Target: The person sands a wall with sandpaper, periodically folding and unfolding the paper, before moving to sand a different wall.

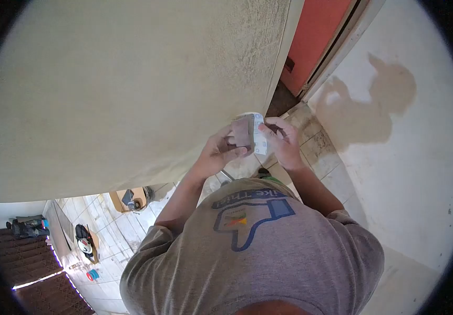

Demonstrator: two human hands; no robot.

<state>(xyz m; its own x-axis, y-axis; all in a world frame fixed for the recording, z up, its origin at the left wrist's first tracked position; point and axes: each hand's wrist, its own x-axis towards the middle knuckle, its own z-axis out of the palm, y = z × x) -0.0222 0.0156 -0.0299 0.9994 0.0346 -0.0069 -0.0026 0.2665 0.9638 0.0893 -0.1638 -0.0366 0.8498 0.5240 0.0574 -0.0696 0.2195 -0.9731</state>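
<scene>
A piece of sandpaper (243, 132) is held up between my two hands in front of my chest. Its brownish-grey face shows on the left, and a curled white strip of its back carries blue print. My left hand (219, 152) grips the brownish side, thumb along the lower edge and fingers behind. On the white printed edge, my right hand (284, 139) closes thumb and fingers. Close beyond the hands stands a large cream wall (132, 94), with a rough, scuffed patch near its right-hand edge.
A red door (318, 42) stands in its frame at upper right, beside a white wall (394, 152) bearing my shadow. A cardboard box (119, 201) with tools sits on the dusty tile floor (113, 226). Farther left lie a red-and-blue roll (92, 275) and dark bags (29, 227).
</scene>
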